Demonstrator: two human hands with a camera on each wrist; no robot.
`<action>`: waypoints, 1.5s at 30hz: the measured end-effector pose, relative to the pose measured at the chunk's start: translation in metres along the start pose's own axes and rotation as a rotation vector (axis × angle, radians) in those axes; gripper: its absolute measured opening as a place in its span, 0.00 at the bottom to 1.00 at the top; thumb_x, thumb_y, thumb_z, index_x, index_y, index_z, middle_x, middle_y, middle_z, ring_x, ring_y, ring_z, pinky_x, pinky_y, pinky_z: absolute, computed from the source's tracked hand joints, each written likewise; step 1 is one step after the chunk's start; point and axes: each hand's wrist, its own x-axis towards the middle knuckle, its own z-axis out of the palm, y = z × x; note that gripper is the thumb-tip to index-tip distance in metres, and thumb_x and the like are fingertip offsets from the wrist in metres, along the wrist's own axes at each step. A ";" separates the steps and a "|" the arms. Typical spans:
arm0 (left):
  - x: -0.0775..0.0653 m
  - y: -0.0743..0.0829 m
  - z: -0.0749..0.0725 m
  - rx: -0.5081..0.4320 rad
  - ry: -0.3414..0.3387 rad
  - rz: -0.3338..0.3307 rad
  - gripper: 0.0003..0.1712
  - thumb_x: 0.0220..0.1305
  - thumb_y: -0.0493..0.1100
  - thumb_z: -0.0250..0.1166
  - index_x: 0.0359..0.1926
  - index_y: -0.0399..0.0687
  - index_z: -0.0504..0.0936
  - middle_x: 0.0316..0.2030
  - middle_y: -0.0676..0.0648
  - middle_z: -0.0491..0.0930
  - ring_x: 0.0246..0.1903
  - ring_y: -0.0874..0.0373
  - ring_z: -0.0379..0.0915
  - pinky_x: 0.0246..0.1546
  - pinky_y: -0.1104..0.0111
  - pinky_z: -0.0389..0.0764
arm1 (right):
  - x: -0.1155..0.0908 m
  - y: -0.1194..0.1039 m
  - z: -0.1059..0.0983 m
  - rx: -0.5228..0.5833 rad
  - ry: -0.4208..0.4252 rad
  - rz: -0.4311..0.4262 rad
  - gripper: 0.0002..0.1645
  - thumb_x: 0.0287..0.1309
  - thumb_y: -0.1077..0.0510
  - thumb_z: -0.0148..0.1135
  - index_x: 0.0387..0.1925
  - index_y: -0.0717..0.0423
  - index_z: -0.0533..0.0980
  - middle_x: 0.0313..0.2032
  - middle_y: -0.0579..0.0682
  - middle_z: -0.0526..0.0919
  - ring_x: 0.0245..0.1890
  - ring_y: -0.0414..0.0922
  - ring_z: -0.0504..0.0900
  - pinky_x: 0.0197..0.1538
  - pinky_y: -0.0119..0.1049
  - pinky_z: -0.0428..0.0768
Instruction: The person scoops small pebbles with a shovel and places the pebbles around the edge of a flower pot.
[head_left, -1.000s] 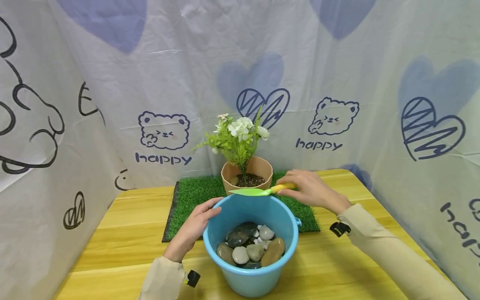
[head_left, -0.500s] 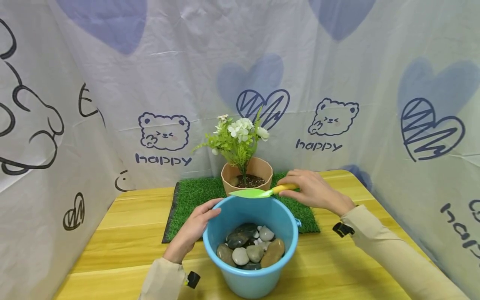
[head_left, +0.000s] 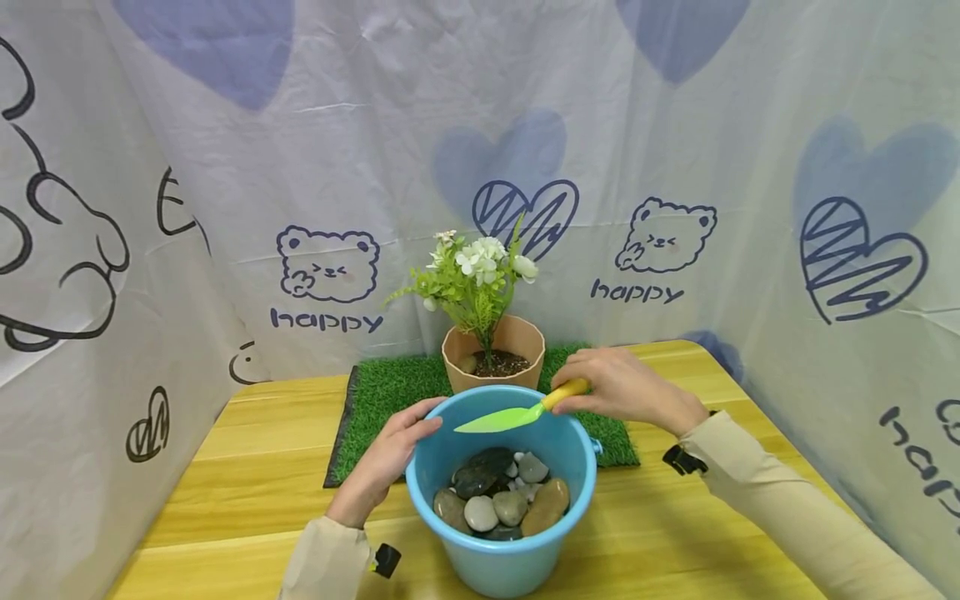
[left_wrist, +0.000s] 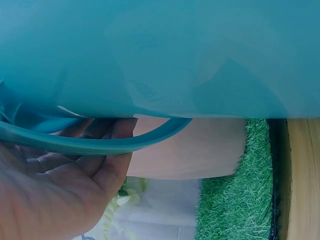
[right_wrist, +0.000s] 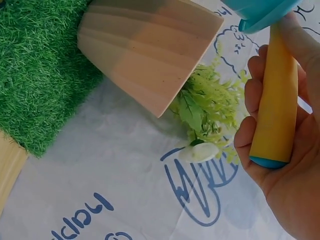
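Note:
A light blue bucket (head_left: 502, 550) stands at the front of the table with several stones (head_left: 510, 505) inside. My left hand (head_left: 386, 454) holds its left rim, thumb over the edge; in the left wrist view the bucket's curved handle (left_wrist: 75, 145) crosses in front of the fingers. My right hand (head_left: 615, 386) grips the yellow handle of a garden trowel (head_left: 501, 420). Its green blade points left over the bucket's mouth, tilted slightly down, with nothing visible on it. In the right wrist view, fingers (right_wrist: 252, 97) wrap around the trowel's handle.
Behind the bucket, a peach flower pot (head_left: 517, 333) with dark soil and a white-flowered plant (head_left: 480, 275) stands on a green turf mat (head_left: 390, 392). The wooden table (head_left: 240, 467) is enclosed by a printed curtain (head_left: 420, 125) at the back and sides.
The trowel's blade has come down and toward me, from level with the bucket's far rim to over its mouth, tip now lower. The left hand and bucket hold still.

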 end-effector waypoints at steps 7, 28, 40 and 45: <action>0.000 0.000 0.001 -0.006 0.002 -0.005 0.28 0.75 0.49 0.50 0.71 0.43 0.65 0.62 0.35 0.73 0.58 0.42 0.75 0.52 0.55 0.82 | 0.001 -0.002 -0.004 -0.002 -0.054 0.008 0.16 0.49 0.38 0.73 0.36 0.41 0.86 0.29 0.33 0.80 0.25 0.30 0.70 0.29 0.25 0.71; 0.000 0.000 0.000 0.002 0.007 -0.006 0.28 0.75 0.49 0.51 0.71 0.43 0.65 0.63 0.36 0.72 0.58 0.43 0.75 0.52 0.56 0.82 | 0.013 -0.033 -0.022 -0.158 -0.219 -0.030 0.15 0.42 0.39 0.77 0.23 0.40 0.81 0.22 0.33 0.79 0.20 0.31 0.70 0.24 0.26 0.69; -0.001 0.001 0.001 0.003 0.009 -0.013 0.29 0.75 0.51 0.51 0.71 0.44 0.65 0.63 0.36 0.72 0.59 0.43 0.74 0.52 0.56 0.81 | 0.020 -0.052 -0.019 -0.274 -0.268 -0.036 0.31 0.40 0.42 0.79 0.09 0.41 0.62 0.12 0.35 0.60 0.14 0.35 0.58 0.21 0.28 0.57; -0.001 0.001 0.001 0.004 0.012 -0.015 0.29 0.75 0.51 0.51 0.71 0.44 0.65 0.63 0.36 0.72 0.58 0.44 0.75 0.52 0.56 0.82 | 0.020 -0.055 -0.016 -0.334 -0.256 -0.048 0.24 0.39 0.42 0.79 0.11 0.41 0.70 0.13 0.36 0.68 0.15 0.36 0.64 0.21 0.31 0.63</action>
